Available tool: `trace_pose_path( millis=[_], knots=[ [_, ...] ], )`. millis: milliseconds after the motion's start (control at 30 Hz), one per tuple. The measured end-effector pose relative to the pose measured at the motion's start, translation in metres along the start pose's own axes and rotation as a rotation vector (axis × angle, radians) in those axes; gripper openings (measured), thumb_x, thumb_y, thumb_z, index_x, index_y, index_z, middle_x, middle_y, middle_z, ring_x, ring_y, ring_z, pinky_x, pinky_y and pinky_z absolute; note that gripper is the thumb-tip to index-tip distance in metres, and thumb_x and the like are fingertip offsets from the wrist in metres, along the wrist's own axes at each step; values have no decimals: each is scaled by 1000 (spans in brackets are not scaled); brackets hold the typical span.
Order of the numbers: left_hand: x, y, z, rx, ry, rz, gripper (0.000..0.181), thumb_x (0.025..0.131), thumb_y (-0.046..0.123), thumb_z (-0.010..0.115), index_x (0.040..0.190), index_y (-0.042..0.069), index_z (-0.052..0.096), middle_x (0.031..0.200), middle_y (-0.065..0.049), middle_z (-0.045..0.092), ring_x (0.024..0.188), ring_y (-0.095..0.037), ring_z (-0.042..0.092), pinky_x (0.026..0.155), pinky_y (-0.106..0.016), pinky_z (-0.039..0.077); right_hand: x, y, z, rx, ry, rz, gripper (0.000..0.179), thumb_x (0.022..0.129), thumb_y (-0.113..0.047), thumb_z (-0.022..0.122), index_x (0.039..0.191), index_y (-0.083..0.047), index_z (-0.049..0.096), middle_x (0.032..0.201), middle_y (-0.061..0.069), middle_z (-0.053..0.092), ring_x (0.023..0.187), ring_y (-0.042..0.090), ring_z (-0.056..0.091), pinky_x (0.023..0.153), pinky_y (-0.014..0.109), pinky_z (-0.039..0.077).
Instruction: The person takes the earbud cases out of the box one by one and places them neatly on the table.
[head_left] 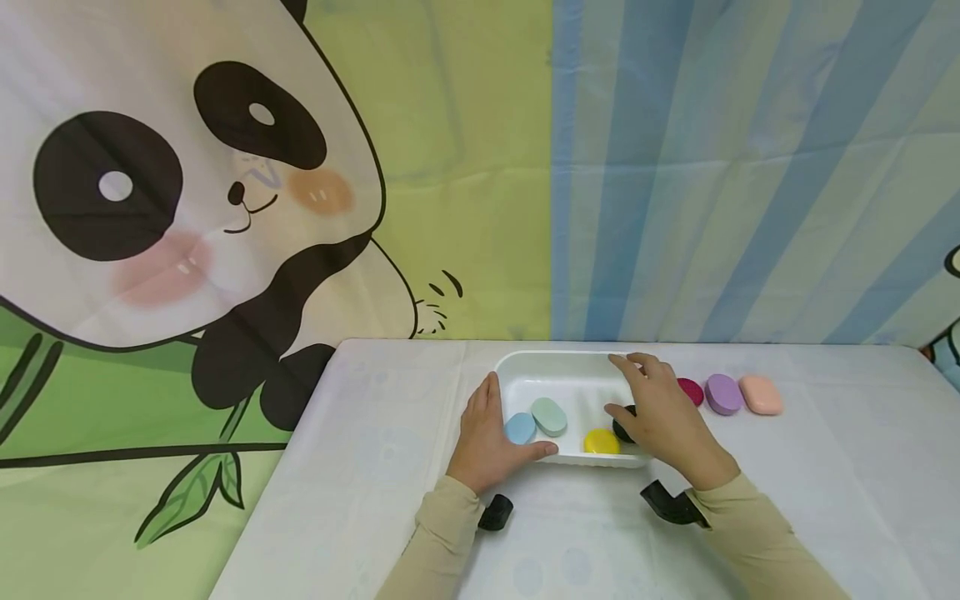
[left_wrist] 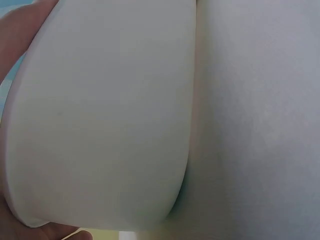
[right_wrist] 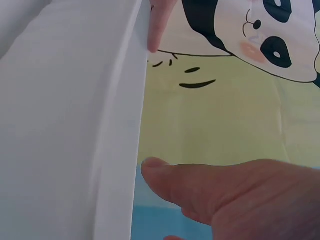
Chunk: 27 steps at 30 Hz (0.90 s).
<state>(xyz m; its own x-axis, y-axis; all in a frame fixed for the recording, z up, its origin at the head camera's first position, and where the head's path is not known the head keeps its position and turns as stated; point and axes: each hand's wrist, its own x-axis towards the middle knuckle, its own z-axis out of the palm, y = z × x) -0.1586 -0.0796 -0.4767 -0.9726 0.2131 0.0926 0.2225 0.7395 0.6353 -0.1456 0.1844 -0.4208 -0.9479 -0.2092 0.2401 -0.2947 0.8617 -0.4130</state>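
Note:
A shallow white tray (head_left: 566, 379) lies on the table with several smooth, rounded pieces in it: light blue (head_left: 520, 428), mint green (head_left: 550, 416), yellow (head_left: 602, 442) and black (head_left: 622, 429). My left hand (head_left: 491, 442) holds the tray's left end, its thumb along the near rim. Over the tray's right end is my right hand (head_left: 667, 417), fingers and thumb spread apart; it partly hides the black piece. Filling much of the left wrist view is the tray's outer wall (left_wrist: 105, 115). By the rim in the right wrist view is my right thumb (right_wrist: 170, 180).
Right of the tray, a dark pink piece (head_left: 691, 392), a purple piece (head_left: 723, 394) and a peach piece (head_left: 761, 395) sit in a row on the white-covered table (head_left: 840, 475). A panda-printed cloth (head_left: 465, 167) hangs behind the table. Black straps (head_left: 673, 504) stick out by both wrists.

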Motion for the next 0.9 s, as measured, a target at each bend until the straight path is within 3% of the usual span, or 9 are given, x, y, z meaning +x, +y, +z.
trace_pose_path(
  millis=[333, 567, 900],
  knots=[
    [0, -1, -2, 3, -21, 14, 141, 64, 72, 82, 160, -1, 8, 165, -20, 16, 151, -32, 18, 120, -50, 21, 11, -12, 23, 6, -46, -38, 72, 83, -19, 84, 143, 1, 50, 138, 29, 49, 125, 47, 46, 101, 59, 45],
    [1, 0, -3, 12, -37, 14, 142, 64, 71, 82, 160, -2, 7, 166, -20, 14, 152, -31, 16, 121, -49, 19, 16, -20, 33, 13, -85, -40, 72, 81, -18, 85, 143, -1, 52, 134, 26, 53, 123, 45, 48, 99, 55, 49],
    [1, -3, -2, 6, -29, 30, 143, 64, 75, 80, 160, -2, 7, 165, -21, 14, 151, -34, 16, 120, -51, 20, 22, -29, 45, 50, -134, -129, 74, 78, -17, 88, 142, 0, 53, 130, 22, 57, 121, 41, 52, 98, 50, 50]
  ],
)
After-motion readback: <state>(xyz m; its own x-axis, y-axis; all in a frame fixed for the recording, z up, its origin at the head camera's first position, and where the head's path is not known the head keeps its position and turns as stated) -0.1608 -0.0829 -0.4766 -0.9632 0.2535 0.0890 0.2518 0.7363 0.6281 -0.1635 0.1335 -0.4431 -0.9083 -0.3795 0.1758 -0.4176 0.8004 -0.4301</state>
